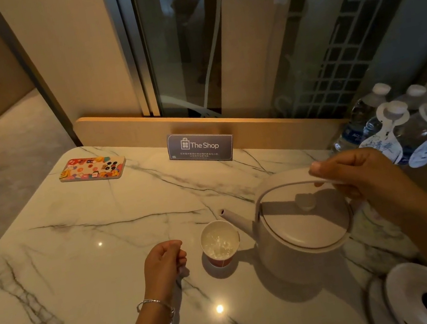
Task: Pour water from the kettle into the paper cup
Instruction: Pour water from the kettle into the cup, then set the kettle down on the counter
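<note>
On the marble table point(81, 254), kettle point(303, 234) hangs from my right hand point(365, 179), fingers wrapped round its handle, spout above the paper cup point(220, 244). Cup looks filled. Left hand point(164, 263) loosely curled, empty. Next, I judge: level kettle, return it to base point(415, 295).

kettle base point(418, 297) cropped at edge, sign point(200, 147) small print illegible

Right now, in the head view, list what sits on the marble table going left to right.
Patterned phone → left hand → paper cup → kettle → right hand on the kettle's handle → water bottles.
</note>
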